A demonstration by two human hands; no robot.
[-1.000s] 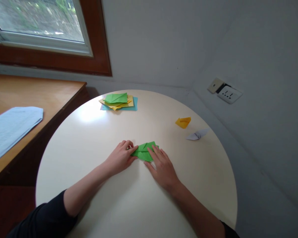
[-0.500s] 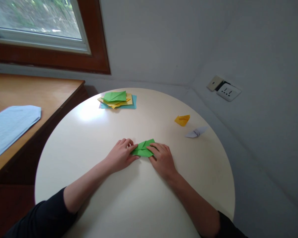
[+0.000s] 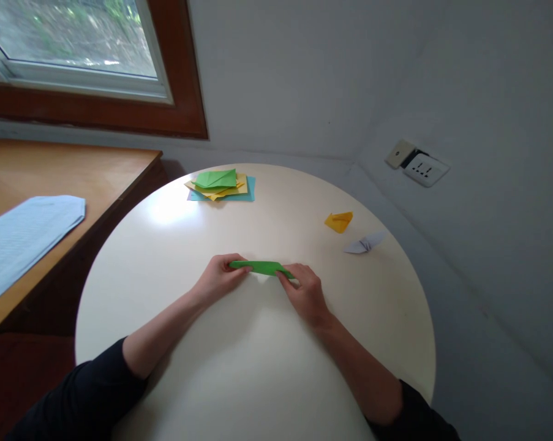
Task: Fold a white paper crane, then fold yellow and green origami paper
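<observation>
A piece of folded green paper (image 3: 263, 267) is stretched between my two hands over the middle of the round table, seen as a narrow strip. Its left end is pinched by my left hand (image 3: 221, 272), thumb on the near side. At the right end, my right hand (image 3: 304, 291) grips the paper between thumb and fingers. Some fingertips are hidden behind the paper. A faint shadow falls on the tabletop just below it.
The round white table (image 3: 258, 380) bears a stack of coloured paper (image 3: 218, 184) at the back. A folded yellow paper (image 3: 339, 222) and a folded white paper (image 3: 365, 243) lie at right. On the wooden desk (image 3: 120, 165) lies a pale blue cloth-like sheet (image 3: 32, 239).
The green paper lay flat with its creased face up; now it is tipped up and appears as a narrow strip. My left hand has moved slightly left and both hands pinch its ends.
</observation>
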